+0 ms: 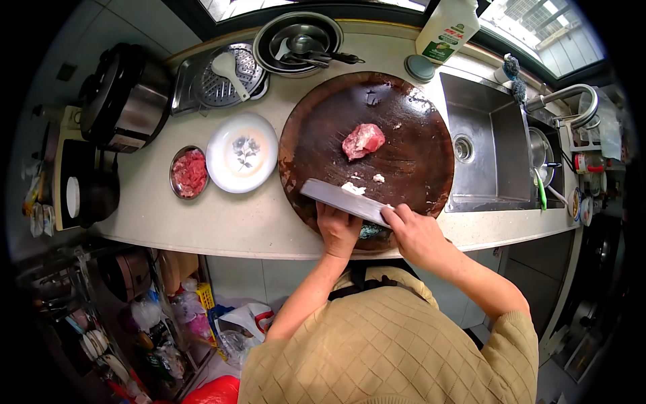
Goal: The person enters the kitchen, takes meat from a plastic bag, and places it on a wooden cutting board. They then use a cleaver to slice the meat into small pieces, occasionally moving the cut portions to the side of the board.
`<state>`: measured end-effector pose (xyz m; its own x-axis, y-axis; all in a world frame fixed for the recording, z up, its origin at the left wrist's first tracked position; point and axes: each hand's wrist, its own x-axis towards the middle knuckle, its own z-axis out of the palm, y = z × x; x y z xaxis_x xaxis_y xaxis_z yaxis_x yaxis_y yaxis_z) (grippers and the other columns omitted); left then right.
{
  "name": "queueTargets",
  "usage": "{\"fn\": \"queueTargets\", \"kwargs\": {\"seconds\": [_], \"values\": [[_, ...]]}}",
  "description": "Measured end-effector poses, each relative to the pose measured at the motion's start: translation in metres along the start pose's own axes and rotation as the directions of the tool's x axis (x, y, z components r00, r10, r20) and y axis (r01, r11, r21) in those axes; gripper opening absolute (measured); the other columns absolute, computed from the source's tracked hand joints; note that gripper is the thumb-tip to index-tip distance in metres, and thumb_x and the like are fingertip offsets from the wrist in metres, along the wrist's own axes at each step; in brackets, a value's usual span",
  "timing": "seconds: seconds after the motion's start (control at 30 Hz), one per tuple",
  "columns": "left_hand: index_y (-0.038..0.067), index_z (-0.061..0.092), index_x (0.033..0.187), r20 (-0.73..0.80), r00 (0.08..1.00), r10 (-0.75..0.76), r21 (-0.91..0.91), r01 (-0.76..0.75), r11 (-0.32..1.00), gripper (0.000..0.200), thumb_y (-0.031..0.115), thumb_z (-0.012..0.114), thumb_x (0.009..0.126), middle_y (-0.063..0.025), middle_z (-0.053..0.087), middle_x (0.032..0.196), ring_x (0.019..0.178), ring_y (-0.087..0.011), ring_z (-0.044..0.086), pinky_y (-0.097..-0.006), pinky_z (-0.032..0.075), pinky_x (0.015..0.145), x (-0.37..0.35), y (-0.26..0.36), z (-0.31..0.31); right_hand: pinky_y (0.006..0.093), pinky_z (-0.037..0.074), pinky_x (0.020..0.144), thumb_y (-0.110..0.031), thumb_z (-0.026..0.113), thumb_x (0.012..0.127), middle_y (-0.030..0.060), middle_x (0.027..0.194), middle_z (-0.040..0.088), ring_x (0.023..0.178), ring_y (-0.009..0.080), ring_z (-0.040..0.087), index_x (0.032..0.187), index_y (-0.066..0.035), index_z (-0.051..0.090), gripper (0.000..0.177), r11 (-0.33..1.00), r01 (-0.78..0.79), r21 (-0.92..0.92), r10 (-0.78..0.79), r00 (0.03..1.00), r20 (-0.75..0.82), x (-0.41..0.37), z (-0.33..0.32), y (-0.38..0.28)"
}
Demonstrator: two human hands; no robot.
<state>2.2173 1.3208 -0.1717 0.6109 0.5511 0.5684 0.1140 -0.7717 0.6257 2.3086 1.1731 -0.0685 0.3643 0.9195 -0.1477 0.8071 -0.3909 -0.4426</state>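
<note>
My right hand (416, 232) is closed around the handle end of a wide-bladed cleaver (343, 200), low over the near part of a round wooden chopping board (417, 155). My left hand (338, 231) is right at the near side of the blade, its fingers curled and partly hidden by it; I cannot tell what they hold. White scraps of fat (352, 189) lie against the far side of the blade, with a smaller scrap (379, 178) close by. Beyond them, a chunk of raw meat (363, 141) rests near the middle of the board.
Left of the board are a white plate (225, 161) and a small metal bowl of cut meat (189, 173). Behind stand nested bowls (264, 50) with ladles and a grater tray (208, 84). On the right is a sink (494, 128); a white jug (449, 30) stands at the back.
</note>
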Motion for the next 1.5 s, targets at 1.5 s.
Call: {"fn": "queueTargets", "kwargs": {"seconds": [1.5], "values": [[0.006,0.068,0.087,0.024,0.998,-0.058,0.024,0.058,0.998,0.025,0.001,0.073,0.063,-0.0102,0.062,0.092,0.085,-0.0342,0.057,-0.0406,0.050,0.077,-0.003,-0.003,0.007,0.0352,0.051,0.048,-0.004,0.058,0.076,0.0146,0.078,0.054,0.058,0.0272,0.063,0.097,0.000,0.046,0.024,0.980,0.098,-0.171,-0.097,0.995,0.015,0.014,0.007,0.014]]}}
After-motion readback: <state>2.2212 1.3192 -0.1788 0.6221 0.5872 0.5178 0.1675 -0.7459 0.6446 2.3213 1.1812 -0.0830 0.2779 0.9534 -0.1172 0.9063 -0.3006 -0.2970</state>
